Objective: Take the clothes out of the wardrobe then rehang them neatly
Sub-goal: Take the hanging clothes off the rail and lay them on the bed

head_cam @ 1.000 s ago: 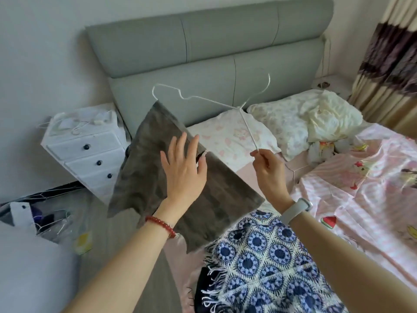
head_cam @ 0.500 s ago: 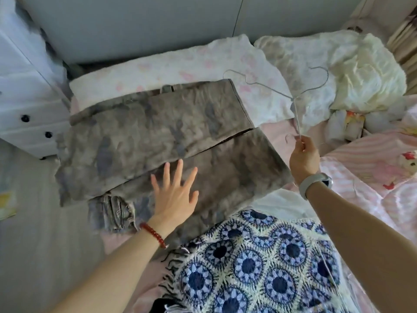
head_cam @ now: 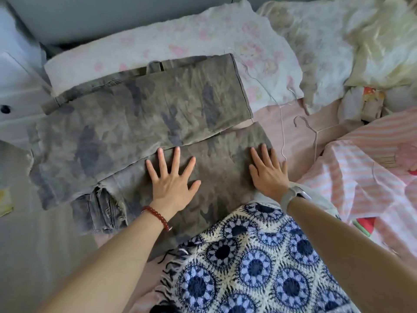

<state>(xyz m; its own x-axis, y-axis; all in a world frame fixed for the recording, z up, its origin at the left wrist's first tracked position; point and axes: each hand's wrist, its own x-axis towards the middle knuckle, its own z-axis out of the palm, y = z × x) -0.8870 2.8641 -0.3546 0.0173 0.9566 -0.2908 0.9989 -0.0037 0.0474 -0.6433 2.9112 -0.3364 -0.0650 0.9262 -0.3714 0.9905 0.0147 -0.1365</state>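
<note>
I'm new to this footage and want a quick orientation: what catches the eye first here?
Both hands lie flat, fingers spread, on grey-brown mottled trousers laid across the bed: the left hand mid-frame, the right hand near the trousers' right edge. A thin wire hanger lies loose on the pink sheet to the right, and a blue-and-white crochet throw fills the foreground.

Bare forearms, no sleeves. Left wrist: red bead bracelet (head_cam: pixel 158 216). Right wrist: pale grey band (head_cam: pixel 291 195), possibly smartwatch.
</note>
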